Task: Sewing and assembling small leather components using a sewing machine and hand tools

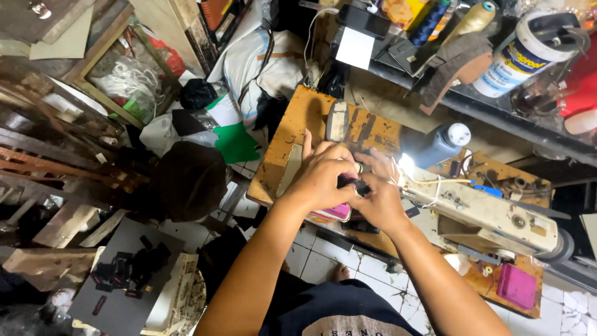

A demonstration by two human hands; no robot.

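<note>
My left hand (pixel 320 177) and my right hand (pixel 377 193) meet over the wooden table (pixel 292 134) of a cream sewing machine (pixel 491 214). Together they pinch a small dark strap piece (pixel 353 183) with a little metal ring on it, right beside the machine's lit needle area (pixel 406 163). A pink flat thing (pixel 339 212) lies on the table under my left palm. Most of the strap piece is hidden by my fingers.
A black thread cone with a white cap (pixel 443 142) stands behind the machine. A magenta box (pixel 515 285) sits at the table's right corner. Left of my knee, a grey board (pixel 124 270) carries several small dark pieces. A white tub (pixel 522 56) and thread spools crowd the back shelf.
</note>
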